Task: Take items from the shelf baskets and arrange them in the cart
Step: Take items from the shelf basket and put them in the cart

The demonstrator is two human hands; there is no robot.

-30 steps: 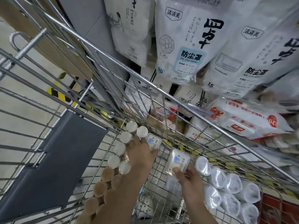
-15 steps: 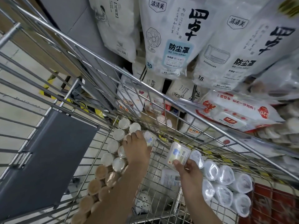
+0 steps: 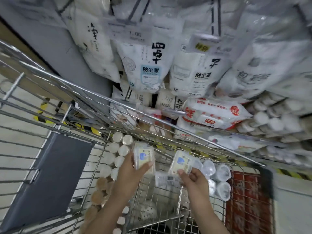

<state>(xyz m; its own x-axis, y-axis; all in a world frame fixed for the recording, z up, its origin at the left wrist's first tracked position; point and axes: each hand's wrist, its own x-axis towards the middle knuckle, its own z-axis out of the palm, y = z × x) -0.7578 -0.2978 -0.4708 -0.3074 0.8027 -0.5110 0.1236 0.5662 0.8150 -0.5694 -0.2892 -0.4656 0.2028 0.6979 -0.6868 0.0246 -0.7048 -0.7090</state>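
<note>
We see a wire cart [image 3: 70,105] holding a row of capped bottles [image 3: 118,150] at left, wrapped cups [image 3: 219,173] at right, a pack [image 3: 164,179] between

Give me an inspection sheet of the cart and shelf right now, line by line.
Surface: wire cart, floor showing through its mesh.
Job's things: left pack and right pack, small clear packs with blue labels, held above the cart; a third similar pack lies below them.
Clutter: capped bottles along the left side; wrapped cups on the right.
Grippers: left hand grips the left pack; right hand pinches the right pack with its fingers.
Cables: nothing seen.
Surroundings: hanging white bags; a red-printed pack on the shelf.
</note>
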